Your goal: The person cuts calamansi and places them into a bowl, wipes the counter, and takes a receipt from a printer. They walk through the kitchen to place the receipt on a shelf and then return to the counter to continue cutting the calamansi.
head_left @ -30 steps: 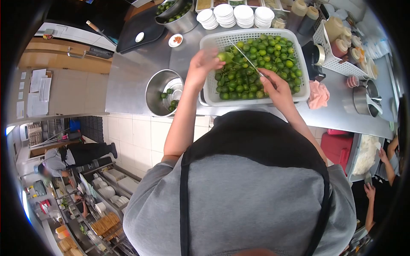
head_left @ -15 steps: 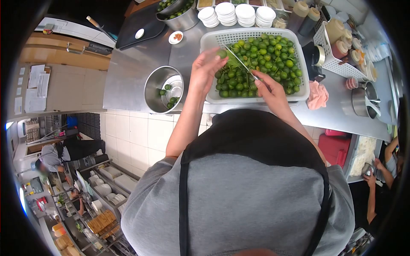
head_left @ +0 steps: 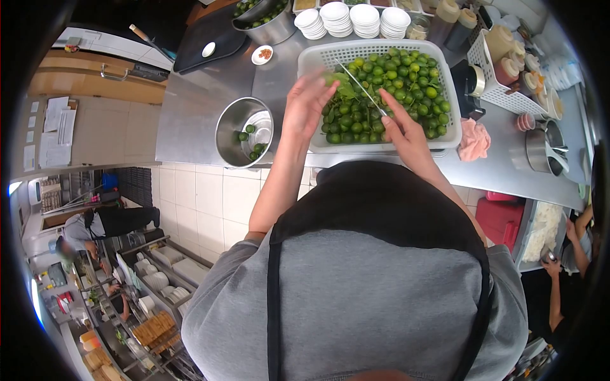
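Note:
In my left hand (head_left: 306, 106), over the left side of a white basket (head_left: 304, 63), a small green lime (head_left: 330, 79) is pinched at the blurred fingertips. My right hand (head_left: 406, 130) grips a knife (head_left: 363, 90), its narrow blade pointing up and left across the fruit. Small green limes (head_left: 406, 76) fill the basket, some with stems. Green leaves (head_left: 346, 87) lie among them near the blade. Left of my left arm, a round steel pot (head_left: 222, 136) has several limes at its bottom.
Stacked white dishes (head_left: 365, 22) stand behind the basket. A small dish of reddish bits (head_left: 262, 55) and a black tray (head_left: 206, 41) lie at the back left. To the right are a pink cloth (head_left: 473, 140), bottles (head_left: 502, 44) and steel pots (head_left: 539, 152). Other people work on both sides.
The fingers of my left hand have moved and are more blurred. My right hand has shifted slightly, its index finger lifted from the knife. The pot and basket stay in place.

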Tool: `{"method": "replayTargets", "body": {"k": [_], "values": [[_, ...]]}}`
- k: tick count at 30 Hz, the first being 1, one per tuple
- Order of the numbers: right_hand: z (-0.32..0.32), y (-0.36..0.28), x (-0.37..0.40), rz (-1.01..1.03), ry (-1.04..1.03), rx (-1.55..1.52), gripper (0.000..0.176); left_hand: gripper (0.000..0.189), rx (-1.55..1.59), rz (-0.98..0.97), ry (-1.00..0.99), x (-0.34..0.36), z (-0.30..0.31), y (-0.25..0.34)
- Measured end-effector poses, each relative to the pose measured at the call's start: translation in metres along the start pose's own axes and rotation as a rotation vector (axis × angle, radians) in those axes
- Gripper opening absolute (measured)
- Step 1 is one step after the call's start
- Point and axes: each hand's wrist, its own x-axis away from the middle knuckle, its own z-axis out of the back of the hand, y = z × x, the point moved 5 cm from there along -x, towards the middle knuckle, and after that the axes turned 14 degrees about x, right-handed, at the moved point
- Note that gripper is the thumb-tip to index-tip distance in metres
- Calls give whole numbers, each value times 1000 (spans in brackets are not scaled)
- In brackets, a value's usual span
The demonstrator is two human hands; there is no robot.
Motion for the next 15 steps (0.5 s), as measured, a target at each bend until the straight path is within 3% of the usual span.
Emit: {"method": "replayTargets", "body": {"k": [3,8,12,14,15], "values": [[-2,0,-2,152,65,12,37,30,-92,-49,2,1,2,-1],[-2,20,-4,-37,20,102,35,31,-41,52,20,4,1,-3],[1,7,-1,-14,50,87,33,29,-38,23,15,5,-3,-3],[-2,7,-4,196,97,108,33,27,-38,-15,25,5,-6,-2],[0,8,-3,196,98,108,33,27,-39,-14,25,5,-6,-3]]}}
